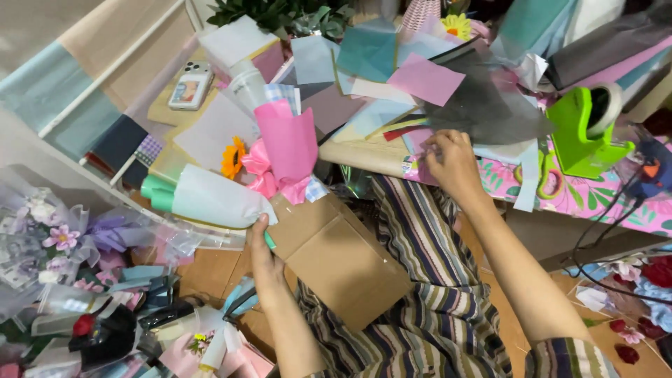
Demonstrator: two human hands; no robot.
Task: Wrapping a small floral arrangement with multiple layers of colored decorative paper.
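My left hand [264, 253] grips the stem end of a small bouquet [210, 197] wrapped in white and mint paper, lying sideways with an orange flower [234, 157] showing. A pink-wrapped bundle with a pink bow [285, 150] leans against it. My right hand [452, 162] rests at the table edge, fingers closed on the edge of a dark grey mesh sheet [483, 105] among loose paper sheets. A brown cardboard box [336, 252] sits on my lap, over striped cloth.
Coloured paper sheets [424, 77] cover the table. A green tape dispenser [582, 129] and scissors [549, 175] lie at right, a glue gun [651, 171] beyond. A phone [190, 87] lies at back left. Finished bouquets [63, 241] crowd the floor at left.
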